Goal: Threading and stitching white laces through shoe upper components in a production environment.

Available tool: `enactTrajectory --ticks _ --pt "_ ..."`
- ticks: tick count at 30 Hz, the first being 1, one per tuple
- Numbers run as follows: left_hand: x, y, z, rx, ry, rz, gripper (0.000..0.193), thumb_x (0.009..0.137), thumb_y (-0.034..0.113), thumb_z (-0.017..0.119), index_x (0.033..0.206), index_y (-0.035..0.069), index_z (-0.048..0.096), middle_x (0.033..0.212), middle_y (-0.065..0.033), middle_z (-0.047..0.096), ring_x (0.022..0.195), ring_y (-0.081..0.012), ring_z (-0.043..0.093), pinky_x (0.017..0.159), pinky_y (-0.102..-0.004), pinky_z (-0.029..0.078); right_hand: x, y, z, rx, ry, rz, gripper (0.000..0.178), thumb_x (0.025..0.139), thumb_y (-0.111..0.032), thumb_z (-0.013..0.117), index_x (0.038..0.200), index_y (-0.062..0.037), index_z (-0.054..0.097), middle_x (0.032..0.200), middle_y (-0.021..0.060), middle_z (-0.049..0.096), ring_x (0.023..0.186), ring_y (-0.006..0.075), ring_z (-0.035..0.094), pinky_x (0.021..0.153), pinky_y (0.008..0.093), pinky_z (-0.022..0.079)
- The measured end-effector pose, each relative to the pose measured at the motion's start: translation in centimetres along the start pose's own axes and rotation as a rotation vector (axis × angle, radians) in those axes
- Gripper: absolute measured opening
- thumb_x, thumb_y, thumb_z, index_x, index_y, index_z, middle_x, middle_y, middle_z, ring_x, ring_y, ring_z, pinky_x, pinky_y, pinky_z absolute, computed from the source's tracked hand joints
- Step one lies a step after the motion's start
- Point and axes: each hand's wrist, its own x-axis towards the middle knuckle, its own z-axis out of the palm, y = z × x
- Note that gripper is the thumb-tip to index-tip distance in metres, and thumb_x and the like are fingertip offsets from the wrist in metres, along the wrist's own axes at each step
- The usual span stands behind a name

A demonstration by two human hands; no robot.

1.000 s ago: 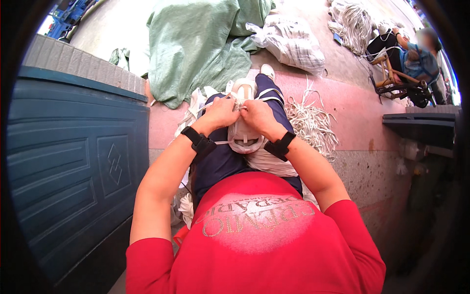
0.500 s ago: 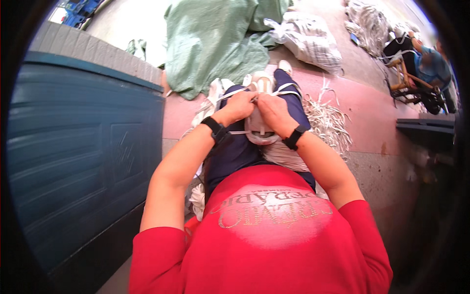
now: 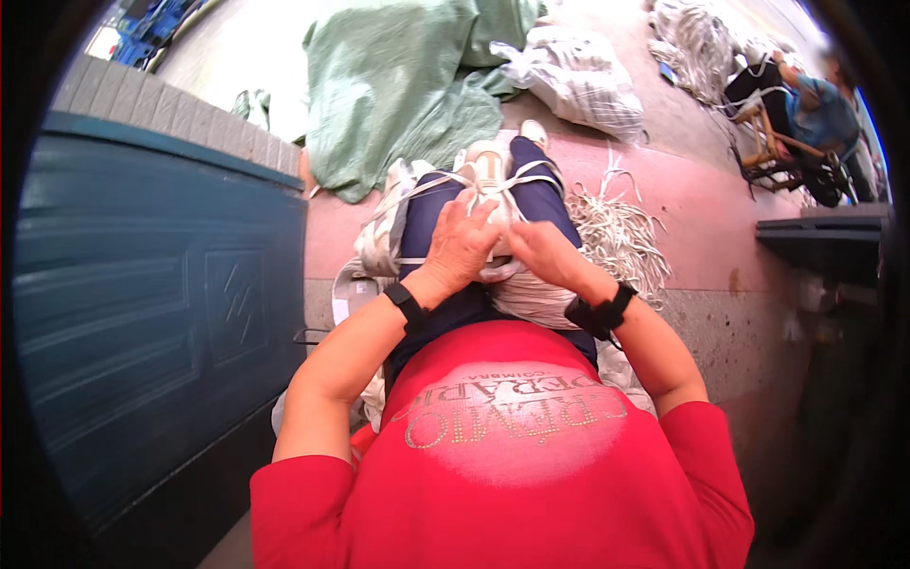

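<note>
A pale sneaker lies across my lap between my knees, toe pointing away. A white shoelace threads through its upper and trails out to both sides over my dark trousers. My left hand rests over the shoe's near half, fingers bent. Beside it, my right hand has its fingers pressed together close to the left fingertips. What the fingertips hold between them is hidden. Below the hands, part of a bundle of pale laces lies on my lap. More pale shoes sit by my left leg.
A heap of loose white laces hangs by my right knee. Ahead are a green cloth and a clear bag of white material. A blue panelled door stands left. Another person sits far right.
Both hands have moved down from the shoe's middle toward its near end. More of the laced upper and the spread lace now shows. The view has shifted slightly.
</note>
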Motion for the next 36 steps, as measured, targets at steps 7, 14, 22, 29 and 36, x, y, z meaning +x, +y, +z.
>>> enactTrajectory --ticks 7,14,22,29,36 --pt "5.1 6.8 -4.0 -0.690 -0.204 -0.046 0.014 0.077 0.009 0.055 0.090 0.005 0.057 0.076 -0.0174 0.059 0.071 -0.0330 0.058 0.060 -0.0380 0.045 2.6 3.0 -3.9 1.412 0.314 0.879 0.026 0.087 -0.034 0.045 0.075 -0.0112 0.047 0.054 -0.0047 0.038 0.039 0.0050 0.028 0.033 0.0199 0.019" --pt "4.4 1.3 -1.5 -0.931 -0.049 -0.796 0.017 0.085 0.019 0.054 0.090 0.002 0.056 0.065 -0.0026 0.054 0.054 -0.0095 0.050 0.048 -0.0240 0.038 3.2 -0.7 -2.5 1.241 0.292 0.491 0.023 0.088 -0.023 0.047 0.085 -0.0030 0.059 0.073 0.0013 0.055 0.064 0.0101 0.051 0.057 0.0237 0.041" --pt "2.8 1.3 -1.5 -1.111 -0.046 -0.943 0.023 0.086 0.019 0.053 0.089 -0.002 0.060 0.067 -0.0012 0.056 0.057 -0.0067 0.050 0.052 -0.0229 0.042 3.6 -0.7 -1.2 0.732 0.271 0.184 0.024 0.086 -0.023 0.052 0.085 -0.0013 0.063 0.068 0.0045 0.059 0.066 0.0088 0.051 0.062 0.0257 0.042" --pt "3.0 2.1 -1.4 -1.116 -0.117 -0.960 0.019 0.085 0.018 0.055 0.085 0.000 0.062 0.069 0.0005 0.057 0.055 -0.0035 0.048 0.048 -0.0174 0.036 3.4 -1.8 -1.5 0.889 0.182 0.239 0.027 0.088 -0.024 0.051 0.084 -0.0001 0.063 0.071 -0.0007 0.058 0.067 0.0059 0.051 0.060 0.0220 0.041" --pt "2.9 -1.0 -0.2 -0.772 -0.054 -0.696 0.019 0.083 0.013 0.054 0.096 -0.001 0.061 0.078 -0.0038 0.062 0.072 -0.0144 0.057 0.068 -0.0256 0.045 4.1 -1.1 -2.5 1.090 0.443 0.208 0.028 0.089 -0.028 0.049 0.086 -0.0015 0.059 0.069 0.0014 0.056 0.061 0.0082 0.053 0.054 0.0216 0.044"
